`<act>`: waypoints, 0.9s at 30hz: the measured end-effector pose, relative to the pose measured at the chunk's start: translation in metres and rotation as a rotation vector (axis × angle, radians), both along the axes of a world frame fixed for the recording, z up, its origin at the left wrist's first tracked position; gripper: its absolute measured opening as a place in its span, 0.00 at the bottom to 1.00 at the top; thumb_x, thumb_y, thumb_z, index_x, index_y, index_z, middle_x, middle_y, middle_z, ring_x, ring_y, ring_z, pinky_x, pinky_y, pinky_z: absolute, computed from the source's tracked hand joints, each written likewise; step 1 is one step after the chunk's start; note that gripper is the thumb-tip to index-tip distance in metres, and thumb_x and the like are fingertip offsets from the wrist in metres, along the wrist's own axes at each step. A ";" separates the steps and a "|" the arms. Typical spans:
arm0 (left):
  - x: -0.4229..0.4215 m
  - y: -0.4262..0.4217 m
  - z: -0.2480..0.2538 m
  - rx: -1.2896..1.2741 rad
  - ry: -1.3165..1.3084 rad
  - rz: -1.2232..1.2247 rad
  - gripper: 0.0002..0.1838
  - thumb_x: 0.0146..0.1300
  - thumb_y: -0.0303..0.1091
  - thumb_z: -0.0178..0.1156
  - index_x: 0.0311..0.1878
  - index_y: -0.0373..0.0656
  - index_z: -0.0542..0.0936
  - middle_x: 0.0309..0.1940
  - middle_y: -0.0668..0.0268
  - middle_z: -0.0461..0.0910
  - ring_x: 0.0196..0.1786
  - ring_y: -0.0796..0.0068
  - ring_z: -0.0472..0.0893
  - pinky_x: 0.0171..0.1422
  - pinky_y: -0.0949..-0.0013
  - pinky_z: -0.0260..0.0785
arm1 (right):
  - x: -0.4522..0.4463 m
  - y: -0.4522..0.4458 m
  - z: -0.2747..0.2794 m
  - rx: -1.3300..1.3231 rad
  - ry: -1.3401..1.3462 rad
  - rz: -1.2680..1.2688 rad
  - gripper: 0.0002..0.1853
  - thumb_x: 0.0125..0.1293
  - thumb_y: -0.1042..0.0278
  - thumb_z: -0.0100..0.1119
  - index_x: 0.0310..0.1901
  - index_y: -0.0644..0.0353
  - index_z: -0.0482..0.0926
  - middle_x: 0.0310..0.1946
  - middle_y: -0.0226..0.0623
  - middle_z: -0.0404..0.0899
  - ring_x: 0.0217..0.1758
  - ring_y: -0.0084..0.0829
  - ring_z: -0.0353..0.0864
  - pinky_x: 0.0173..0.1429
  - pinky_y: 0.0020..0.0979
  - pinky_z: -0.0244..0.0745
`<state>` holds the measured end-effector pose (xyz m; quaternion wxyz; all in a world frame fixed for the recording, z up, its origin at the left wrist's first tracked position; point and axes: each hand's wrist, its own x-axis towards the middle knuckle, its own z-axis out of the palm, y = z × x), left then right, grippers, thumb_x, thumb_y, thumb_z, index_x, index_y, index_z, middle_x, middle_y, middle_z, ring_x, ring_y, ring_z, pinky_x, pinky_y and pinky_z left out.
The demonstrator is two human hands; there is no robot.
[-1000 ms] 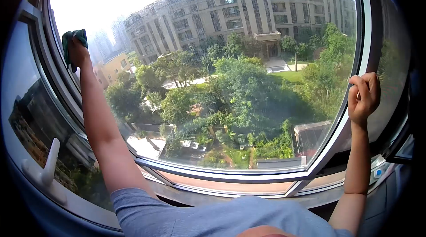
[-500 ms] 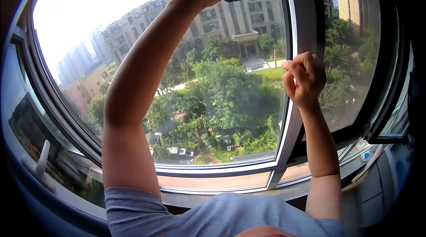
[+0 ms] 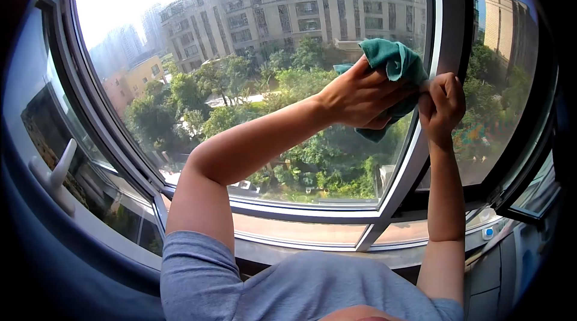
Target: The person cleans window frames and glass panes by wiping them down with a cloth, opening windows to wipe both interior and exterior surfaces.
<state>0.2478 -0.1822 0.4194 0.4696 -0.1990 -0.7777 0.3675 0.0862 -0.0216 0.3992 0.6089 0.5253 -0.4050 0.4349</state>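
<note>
A green cloth [image 3: 401, 61] lies bunched under and around my left hand [image 3: 363, 97], which presses it on the right part of the large window pane [image 3: 240, 135]. Its fingers point right, close beside my right hand. My right hand [image 3: 443, 102] is closed at the upright frame [image 3: 448, 27] on the pane's right side; what its fingers grip, if anything, is hidden. Trees and a long building show through the glass.
At the left is an open window sash with a white handle [image 3: 60, 171]. The lower window rail [image 3: 300, 213] runs below the pane. A second, dark-framed sash [image 3: 523, 183] stands at the far right.
My left hand has carried the green cloth from the pane's far left, over the top, down to its right side. My right hand stays closed at the frame while the view has shifted.
</note>
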 end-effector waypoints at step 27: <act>0.578 -0.413 -0.033 0.883 1.017 -0.093 0.21 0.84 0.49 0.43 0.50 0.38 0.74 0.45 0.65 0.74 0.48 0.69 0.73 0.59 0.65 0.66 | 0.019 -0.014 -0.005 -0.019 -0.037 -0.204 0.07 0.53 0.83 0.56 0.29 0.59 0.81 0.27 0.34 0.66 0.28 0.33 0.70 0.32 0.35 0.64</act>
